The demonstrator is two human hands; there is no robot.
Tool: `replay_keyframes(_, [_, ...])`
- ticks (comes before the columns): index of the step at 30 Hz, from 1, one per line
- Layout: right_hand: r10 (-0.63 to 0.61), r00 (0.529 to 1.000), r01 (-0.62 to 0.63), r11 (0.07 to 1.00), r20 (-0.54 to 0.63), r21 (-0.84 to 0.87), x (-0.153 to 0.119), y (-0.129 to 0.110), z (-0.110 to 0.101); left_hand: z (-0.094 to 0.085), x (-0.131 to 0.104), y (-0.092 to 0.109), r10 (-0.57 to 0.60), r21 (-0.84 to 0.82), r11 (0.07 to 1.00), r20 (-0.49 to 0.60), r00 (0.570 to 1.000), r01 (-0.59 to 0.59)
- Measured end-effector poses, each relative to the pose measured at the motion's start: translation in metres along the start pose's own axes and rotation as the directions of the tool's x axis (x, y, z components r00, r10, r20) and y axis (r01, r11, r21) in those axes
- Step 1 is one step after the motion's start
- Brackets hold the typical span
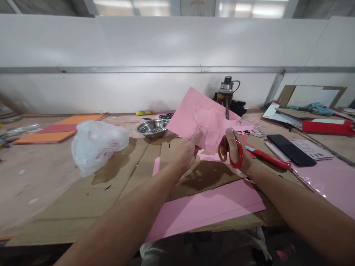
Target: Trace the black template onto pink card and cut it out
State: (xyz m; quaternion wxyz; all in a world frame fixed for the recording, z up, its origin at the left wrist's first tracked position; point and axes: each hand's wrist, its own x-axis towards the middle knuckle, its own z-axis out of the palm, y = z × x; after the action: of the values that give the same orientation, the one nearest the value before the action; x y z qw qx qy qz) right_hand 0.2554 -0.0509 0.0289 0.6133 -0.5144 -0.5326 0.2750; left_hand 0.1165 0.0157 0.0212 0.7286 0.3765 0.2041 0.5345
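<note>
My left hand (188, 151) pinches the lower edge of a pink sheet of paper (183, 114), thumb on top. Drawn lines on the sheet outline a curved shape. In my right hand (233, 147) is a pair of scissors (240, 152) with red and yellow handle loops, fingers through them. Its blades point away from me at the sheet's right part, where the paper edge is cut. Under my hands lie brown cardboard (116, 195) and more pink paper (210, 210). Just right of the scissors rests a red-handled knife (271, 159).
A metal bowl (152, 128) and a white plastic bag (97, 144) stand to the left, with orange sheets (61, 127) beyond. Behind the paper is a drink bottle (226, 90). A black phone (291, 149) lies right. A white wall (124, 44) closes off the back.
</note>
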Motion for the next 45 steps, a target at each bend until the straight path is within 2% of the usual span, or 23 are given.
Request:
replay_keyframes(5, [-0.019, 1.000, 0.019, 0.998, 0.007, -0.052, -0.002, -0.008, 0.002, -0.002, 0.002, -0.001, -0.002, 0.004, 1.000, 0.001, 1.000, 0.002])
replay_keyframes(11, [-0.021, 1.000, 0.022, 1.000, 0.009, -0.022, -0.005, -0.016, 0.003, -0.003, 0.002, -0.002, 0.001, 0.012, 1.000, -0.006, 1.000, -0.001])
replay_keyframes(18, [0.077, 0.997, -0.077, 0.995, 0.009, 0.065, -0.003, -0.009, 0.003, 0.000, 0.000, 0.001, -0.017, 0.009, 1.000, 0.006, 1.000, 0.017])
replay_keyframes(24, [0.100, 0.995, -0.098, 0.980, -0.005, 0.174, -0.001, 0.001, 0.003, 0.002, -0.002, 0.005, -0.019, 0.035, 0.999, -0.004, 1.000, 0.019])
replay_keyframes(33, [0.148, 0.989, -0.150, 0.962, 0.028, 0.229, 0.001, 0.007, 0.000, -0.012, 0.016, 0.010, 0.037, -0.033, 0.999, 0.011, 0.999, -0.037])
replay_keyframes(36, [0.159, 0.987, -0.162, 0.953, 0.031, 0.255, 0.002, 0.006, -0.001, -0.014, 0.021, 0.016, 0.044, -0.027, 0.999, -0.010, 0.999, -0.045])
replay_keyframes(39, [0.117, 0.993, -0.116, 0.946, 0.015, 0.303, 0.007, 0.003, -0.004, -0.017, 0.024, 0.028, 0.054, -0.023, 0.998, -0.022, 0.998, -0.055])
replay_keyframes(43, [0.121, 0.992, -0.091, 0.904, -0.047, 0.417, 0.019, -0.003, -0.009, -0.027, 0.028, 0.042, -0.014, 0.100, 0.995, 0.047, 0.999, 0.010])
replay_keyframes(45, [0.145, 0.989, -0.118, 0.878, -0.022, 0.465, 0.022, -0.006, -0.010, -0.033, 0.029, 0.045, -0.057, 0.185, 0.982, 0.116, 0.992, 0.035])
